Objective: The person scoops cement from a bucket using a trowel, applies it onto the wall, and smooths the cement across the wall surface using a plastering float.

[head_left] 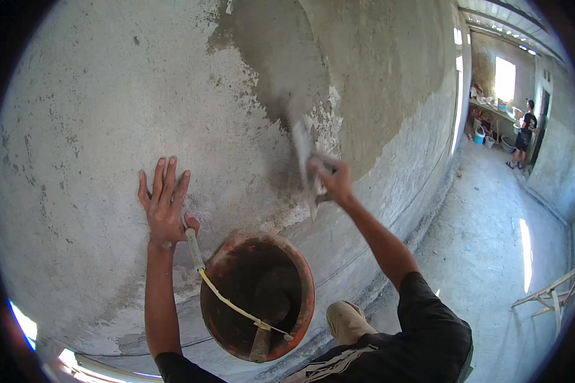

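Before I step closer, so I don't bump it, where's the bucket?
In the head view, the bucket is in the lower middle, by the grey wall, below and right of the person's left hand, left of the khaki trouser leg.

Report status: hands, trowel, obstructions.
Right hand gripping trowel at wall, blurred. Left hand spread on wall. Bucket below, clear of trowel.

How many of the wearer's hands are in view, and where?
2: the left hand spread against the wall, the right hand gripping a motion-blurred trowel. Neither is hidden.
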